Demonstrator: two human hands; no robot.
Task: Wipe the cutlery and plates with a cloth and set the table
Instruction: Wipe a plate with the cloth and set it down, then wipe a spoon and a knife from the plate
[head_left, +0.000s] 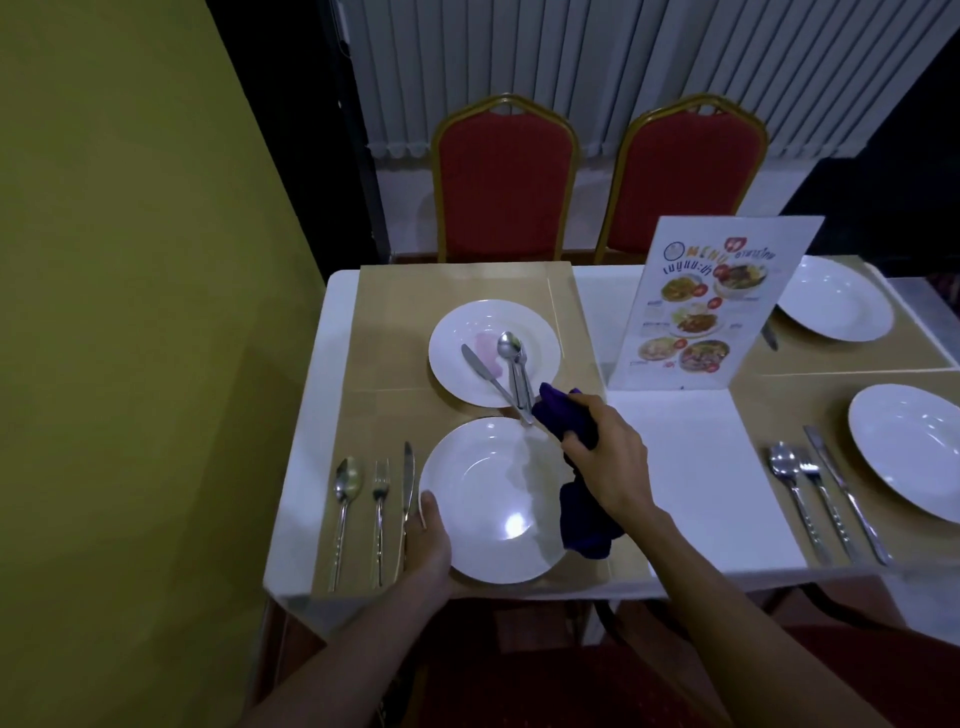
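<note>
Right hand (605, 457) clenched round dark blue cloth (587, 530), over near round white plate (488, 499) on table (691, 467); left hand (428, 540) grips its rim. Step, seemingly: plate-wiping. Next: reach steel cutlery (511, 364) heaped on far white plate (457, 322).

Four white plates are counted on the desk (691, 467): the near-left plate (483, 483), far-left plate (467, 332), near-right plate (914, 441) and far-right plate (836, 299). Four tan placemats (405, 291) are laid. Two spoon-fork-knife sets are seen, the left set (379, 514) and the right set (826, 499), plus one more knife (480, 371) and spoon (509, 345). Two red chairs (506, 182), one menu card (717, 306) and one dark cloth (571, 421) are counted.
</note>
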